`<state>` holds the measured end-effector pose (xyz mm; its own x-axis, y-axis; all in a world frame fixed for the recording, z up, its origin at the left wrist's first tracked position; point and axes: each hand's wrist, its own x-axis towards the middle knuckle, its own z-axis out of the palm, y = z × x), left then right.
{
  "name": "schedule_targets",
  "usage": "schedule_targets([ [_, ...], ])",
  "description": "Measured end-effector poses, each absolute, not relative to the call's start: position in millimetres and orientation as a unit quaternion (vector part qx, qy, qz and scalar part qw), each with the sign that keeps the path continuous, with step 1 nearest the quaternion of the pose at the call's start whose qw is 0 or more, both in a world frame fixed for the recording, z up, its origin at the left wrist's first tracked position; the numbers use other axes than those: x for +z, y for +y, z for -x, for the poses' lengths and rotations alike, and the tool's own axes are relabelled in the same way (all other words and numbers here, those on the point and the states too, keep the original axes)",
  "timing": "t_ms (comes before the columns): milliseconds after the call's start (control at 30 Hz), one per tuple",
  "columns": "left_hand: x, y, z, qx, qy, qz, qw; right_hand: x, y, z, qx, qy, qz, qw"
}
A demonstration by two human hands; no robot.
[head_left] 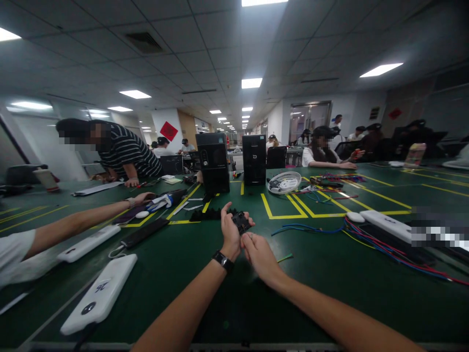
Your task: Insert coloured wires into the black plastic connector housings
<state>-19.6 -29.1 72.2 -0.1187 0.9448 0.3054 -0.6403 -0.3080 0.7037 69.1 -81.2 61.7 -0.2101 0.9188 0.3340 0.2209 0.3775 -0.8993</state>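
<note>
With the clock centred on the part (241, 223), a long white pack (91, 243) with rounded corners lies at 9 o'clock, and a smooth plastic one marked 26 (104, 293) at 8. A flat dark bar (144, 232) is at 9, and beyond it, near 10, a neighbour's hand (141, 199) rests by a blue and white bundle (161, 201). Toward 10 a black strip (210, 215) with a ragged edge lies on the matt green table (220, 303), and a boxy black tower (213, 166) stands at 11. The left hand (230, 232), palm up with thumb raised, curls its fingers round the part, which is small, black and blocky. By my reading the work is under way: the part is up off the table, no wire visibly joins it, and what remains cannot be judged. The right hand (256, 252) has its fingertips drawn together just below the part; whether they pinch anything thin, I cannot tell. A second tower (254, 161) is just past 12, and a round, slatted white basket (285, 183) at 2. Thin, glossy wires (381, 240), blue, red and yellow, trail loosely at 3, beside another white pack (386, 226).
</note>
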Motion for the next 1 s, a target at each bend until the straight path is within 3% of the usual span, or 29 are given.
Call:
schedule_targets([
  [233,76.6,-29.3,22.0,0.694,0.199,-0.318,0.615,57.4,-71.1,-82.8,0.399,-0.707,0.390,0.435],
  [533,72.5,-25.7,26.7,0.734,0.214,-0.393,0.511,72.1,-75.4,-81.0,0.387,-0.699,0.417,0.432],
  [833,78.5,-27.6,21.9,0.715,0.227,-0.365,0.552,62.7,-76.0,-81.2,0.356,-0.721,0.403,0.437],
  [1000,62.4,-10.8,50.0,0.730,0.277,-0.377,0.498,93.4,-86.1,-93.5,0.405,-0.663,0.360,0.517],
])
